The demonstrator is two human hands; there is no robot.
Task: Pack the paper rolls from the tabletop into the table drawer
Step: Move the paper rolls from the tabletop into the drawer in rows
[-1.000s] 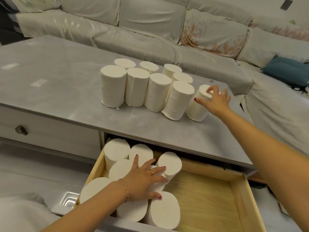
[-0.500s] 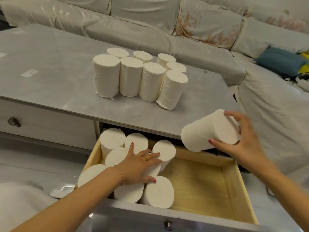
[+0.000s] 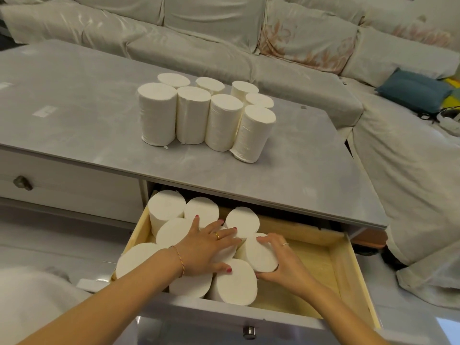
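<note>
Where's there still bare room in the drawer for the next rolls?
The drawer has bare wood floor on its right side, bordered by the right wall, back wall and the roll in the right hand. The left side is crowded: packed rolls under the left hand.

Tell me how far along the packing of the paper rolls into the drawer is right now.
Roughly half done. Several rolls already sit packed in the left part of the open drawer, steadied by the left hand. In hand: the right hand is setting one more roll beside them. Left: eight rolls on the tabletop, and the drawer's right side is bare wood with room for them.
</note>
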